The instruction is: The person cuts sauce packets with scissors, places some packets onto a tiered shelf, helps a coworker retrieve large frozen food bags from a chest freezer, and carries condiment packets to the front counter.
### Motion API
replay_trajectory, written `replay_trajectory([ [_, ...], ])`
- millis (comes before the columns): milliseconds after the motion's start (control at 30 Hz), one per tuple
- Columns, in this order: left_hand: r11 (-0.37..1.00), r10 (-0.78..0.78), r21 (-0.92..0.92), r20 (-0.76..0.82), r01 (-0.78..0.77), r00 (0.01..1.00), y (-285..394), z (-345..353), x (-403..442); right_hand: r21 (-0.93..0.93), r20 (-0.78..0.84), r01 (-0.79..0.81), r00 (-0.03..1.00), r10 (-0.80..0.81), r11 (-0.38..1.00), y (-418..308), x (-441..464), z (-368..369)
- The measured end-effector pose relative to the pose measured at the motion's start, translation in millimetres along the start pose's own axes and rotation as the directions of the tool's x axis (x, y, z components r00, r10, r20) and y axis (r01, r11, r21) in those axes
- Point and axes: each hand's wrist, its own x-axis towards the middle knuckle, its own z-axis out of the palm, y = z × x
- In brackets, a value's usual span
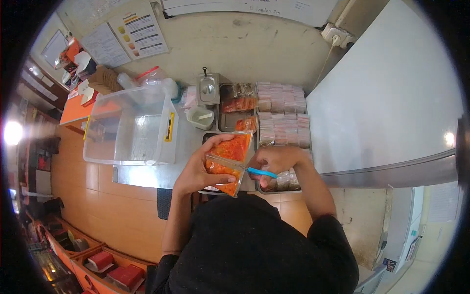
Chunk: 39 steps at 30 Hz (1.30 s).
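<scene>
My left hand [195,170] grips clear plastic packets [232,148] filled with something orange-red, its thumb pressed on the lower one. The packets appear joined, with a clear seam between them. In my right hand [281,159] is a pair of scissors with a blue handle [263,172]. The blades point left and meet the packets' right edge by the seam; how far they are apart I cannot tell. Behind the packets, a metal tray [230,122] holds more orange-red packets [246,123]. Under my hands, further trays are partly hidden.
On the left of the steel table stands a large clear plastic bin [139,127]. Near the wall are a lidded steel container [208,89] and a pale tub [199,117]. Stacked small packets [284,98] fill trays to the right, beside a big white panel [391,98].
</scene>
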Motion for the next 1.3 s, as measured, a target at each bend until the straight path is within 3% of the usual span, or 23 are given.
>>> replay_trajectory([
  [200, 0.997, -0.017, 0.079, 0.027, 0.015, 0.999, -1, -3, 0, 0.008, 0.008, -0.096, 0.995, 0.096, 0.995, -3, 2, -1],
  [300, 0.997, -0.050, 0.058, 0.063, 0.047, 0.997, -5, 1, 3, 0.031, -0.068, -0.012, 0.998, 0.014, 0.999, -5, 4, 4],
  [400, 0.999, -0.037, -0.010, 0.039, 0.037, 0.999, -4, 0, 2, -0.010, -0.050, -0.099, 0.994, 0.098, 0.995, -3, 7, 3],
  [467, 0.996, -0.017, 0.086, 0.066, 0.011, 0.998, -5, -4, 2, 0.060, -0.046, -0.059, 0.997, 0.062, 0.996, -4, 8, 6],
  [600, 0.994, -0.071, 0.092, 0.097, 0.062, 0.993, -1, 3, 3, 0.080, -0.082, -0.058, 0.995, 0.065, 0.995, 9, 14, 17],
  [667, 0.979, -0.030, 0.203, 0.143, 0.000, 0.989, -4, 4, 4, 0.111, -0.217, 0.195, 0.962, -0.167, 0.975, 16, 23, 21],
  [767, 0.996, -0.062, 0.075, 0.105, 0.055, 0.993, -11, 4, 1, 0.170, -0.216, 0.227, 0.958, -0.189, 0.959, 17, 32, 23],
  [900, 0.984, -0.085, 0.165, 0.146, 0.060, 0.986, -14, -1, 3, 0.168, -0.202, 0.228, 0.960, -0.193, 0.959, 43, 41, 29],
  [1000, 0.983, -0.037, 0.184, 0.150, 0.009, 0.988, -11, -4, 3, 0.334, -0.191, 0.119, 0.980, -0.057, 0.935, 64, 50, 35],
  [1100, 0.992, -0.116, 0.057, 0.138, 0.109, 0.984, -11, -6, 2, 0.390, -0.227, 0.156, 0.971, -0.070, 0.907, 68, 61, 44],
  [1167, 0.991, -0.112, 0.092, 0.165, 0.098, 0.980, -16, -7, 2, 0.441, -0.354, 0.319, 0.921, -0.163, 0.839, 64, 67, 52],
  [1300, 0.987, -0.161, 0.032, 0.187, 0.158, 0.969, -15, -7, 1, 0.481, -0.335, 0.213, 0.941, -0.046, 0.850, 50, 62, 50],
])
